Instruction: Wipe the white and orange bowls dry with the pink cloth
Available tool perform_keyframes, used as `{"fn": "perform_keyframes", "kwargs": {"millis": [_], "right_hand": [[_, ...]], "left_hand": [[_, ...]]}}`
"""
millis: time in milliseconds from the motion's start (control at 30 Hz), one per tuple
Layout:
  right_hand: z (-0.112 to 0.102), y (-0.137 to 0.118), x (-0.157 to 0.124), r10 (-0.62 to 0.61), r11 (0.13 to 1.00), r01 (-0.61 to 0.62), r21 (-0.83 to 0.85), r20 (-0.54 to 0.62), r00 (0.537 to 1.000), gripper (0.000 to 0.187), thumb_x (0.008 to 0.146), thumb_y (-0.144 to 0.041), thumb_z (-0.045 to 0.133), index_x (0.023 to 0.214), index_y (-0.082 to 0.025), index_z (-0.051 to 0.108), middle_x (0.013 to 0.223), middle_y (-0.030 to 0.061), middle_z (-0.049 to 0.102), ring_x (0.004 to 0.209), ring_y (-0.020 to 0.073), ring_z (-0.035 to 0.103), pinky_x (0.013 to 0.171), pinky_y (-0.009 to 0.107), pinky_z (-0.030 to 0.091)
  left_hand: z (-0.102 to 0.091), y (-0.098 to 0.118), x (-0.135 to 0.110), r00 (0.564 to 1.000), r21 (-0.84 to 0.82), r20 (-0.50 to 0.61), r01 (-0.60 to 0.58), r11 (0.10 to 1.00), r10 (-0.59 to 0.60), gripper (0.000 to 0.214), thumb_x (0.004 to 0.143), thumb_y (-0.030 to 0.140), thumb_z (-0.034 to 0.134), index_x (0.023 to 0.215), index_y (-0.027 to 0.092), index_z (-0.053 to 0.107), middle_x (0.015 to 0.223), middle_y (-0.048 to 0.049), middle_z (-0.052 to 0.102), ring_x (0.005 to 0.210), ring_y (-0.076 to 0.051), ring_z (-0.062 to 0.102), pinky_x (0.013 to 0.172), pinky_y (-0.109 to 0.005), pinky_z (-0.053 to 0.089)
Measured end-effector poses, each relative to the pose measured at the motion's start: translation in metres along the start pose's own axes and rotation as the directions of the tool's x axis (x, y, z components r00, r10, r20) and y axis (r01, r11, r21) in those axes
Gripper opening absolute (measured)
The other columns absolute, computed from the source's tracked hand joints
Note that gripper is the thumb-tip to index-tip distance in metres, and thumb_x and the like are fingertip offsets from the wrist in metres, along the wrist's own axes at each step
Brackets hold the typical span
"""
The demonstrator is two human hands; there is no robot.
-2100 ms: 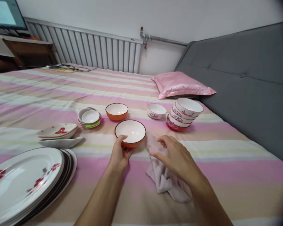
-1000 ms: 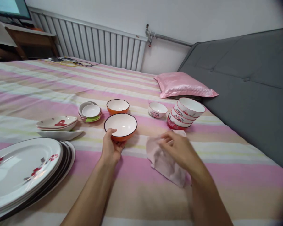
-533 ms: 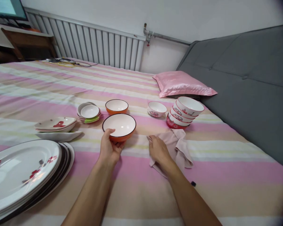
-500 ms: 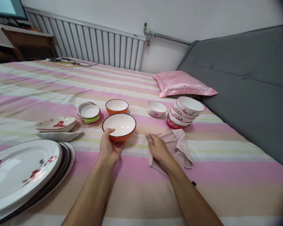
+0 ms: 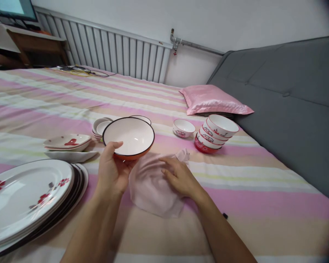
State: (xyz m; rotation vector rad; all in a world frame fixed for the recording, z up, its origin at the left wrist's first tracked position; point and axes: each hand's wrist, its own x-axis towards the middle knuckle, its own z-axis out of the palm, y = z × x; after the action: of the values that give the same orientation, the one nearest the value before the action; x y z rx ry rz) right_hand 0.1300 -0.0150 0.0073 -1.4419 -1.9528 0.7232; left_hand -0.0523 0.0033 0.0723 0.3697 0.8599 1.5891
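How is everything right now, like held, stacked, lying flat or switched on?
Orange bowl: held by the left hand
Pink cloth: rumpled, against the right hand
Black-rimmed bowl behind: mostly hidden
Plates: stacked
Oval dishes: stacked
Small round dishes: stacked, partly hidden
Single red-rimmed bowl: upright
Red-rimmed bowl stack: leaning
Satin pillow: lying flat
Monitor: on
Cables: loosely coiled

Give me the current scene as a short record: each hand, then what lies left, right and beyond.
left hand: holds the orange bowl, thumb over its rim
right hand: at the pink cloth; firm grip unclear
left side: plate stack, with shallow dishes beyond it
right side: small white bowl beside a leaning bowl stack
behind orange bowl: second bowl, partly hidden
far right: pink pillow near gray headboard
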Motion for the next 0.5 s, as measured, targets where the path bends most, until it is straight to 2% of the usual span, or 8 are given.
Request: {"fn": "perform_keyframes", "kwargs": {"millis": [100, 200, 267, 400, 500], "right_hand": [[0.000, 0.008, 0.000, 0.026, 0.943, -0.038, -0.330, -0.040, 0.999, 0.045, 0.083, -0.017, 0.051, 0.127, -0.012, 0.052, 0.130, 0.0131, 0.055, 0.122, 0.0243, 0.048, 0.105, 0.039, 0.035], [-0.004, 0.012, 0.000, 0.158, 0.869, -0.154, -0.470, -0.032, 0.987, 0.044, 0.084, -0.022, 0.051, 0.128, -0.012, 0.052, 0.131, 0.0138, 0.054, 0.121, 0.0262, 0.048, 0.101, 0.039, 0.038], [-0.013, 0.013, 0.000, 0.285, 0.800, -0.265, -0.538, -0.049, 0.957, 0.045, 0.087, -0.028, 0.049, 0.129, -0.014, 0.051, 0.132, 0.0130, 0.054, 0.120, 0.0285, 0.049, 0.097, 0.041, 0.040], [-0.040, 0.020, -0.003, 0.502, 0.636, -0.474, -0.609, -0.139, 0.853, 0.047, 0.085, -0.036, 0.050, 0.129, -0.021, 0.051, 0.127, 0.0121, 0.059, 0.113, 0.0330, 0.054, 0.085, 0.044, 0.044], [-0.059, 0.028, -0.004, 0.642, 0.504, -0.626, -0.595, -0.227, 0.732, 0.042, 0.082, -0.044, 0.051, 0.114, -0.017, 0.061, 0.113, 0.0167, 0.065, 0.103, 0.0354, 0.060, 0.077, 0.043, 0.046]], "left_hand": [[0.002, -0.005, -0.002, 0.998, 0.025, 0.037, 0.044, 0.999, -0.045, 0.022, 0.061, 0.016, 0.062, 0.083, 0.016, 0.061, 0.094, -0.0067, 0.064, 0.078, -0.021, 0.063, 0.057, -0.027, 0.057], [0.004, -0.015, -0.002, 0.985, 0.064, 0.082, 0.148, 0.987, -0.153, 0.024, 0.064, 0.019, 0.062, 0.088, 0.017, 0.061, 0.093, -0.0064, 0.064, 0.075, -0.020, 0.063, 0.053, -0.028, 0.055], [0.003, -0.025, 0.000, 0.972, 0.120, 0.065, 0.218, 0.969, -0.226, 0.028, 0.066, 0.021, 0.062, 0.094, 0.019, 0.061, 0.095, -0.0056, 0.064, 0.075, -0.020, 0.062, 0.055, -0.029, 0.055], [-0.007, -0.046, 0.007, 0.939, 0.339, -0.015, 0.328, 0.882, -0.344, 0.031, 0.067, 0.032, 0.065, 0.095, 0.019, 0.060, 0.091, -0.0056, 0.065, 0.077, -0.021, 0.061, 0.061, -0.032, 0.053], [-0.014, -0.056, 0.013, 0.950, 0.617, -0.038, 0.266, 0.741, -0.310, 0.038, 0.068, 0.048, 0.064, 0.087, 0.016, 0.061, 0.084, -0.0086, 0.065, 0.079, -0.025, 0.061, 0.068, -0.034, 0.049]]}}
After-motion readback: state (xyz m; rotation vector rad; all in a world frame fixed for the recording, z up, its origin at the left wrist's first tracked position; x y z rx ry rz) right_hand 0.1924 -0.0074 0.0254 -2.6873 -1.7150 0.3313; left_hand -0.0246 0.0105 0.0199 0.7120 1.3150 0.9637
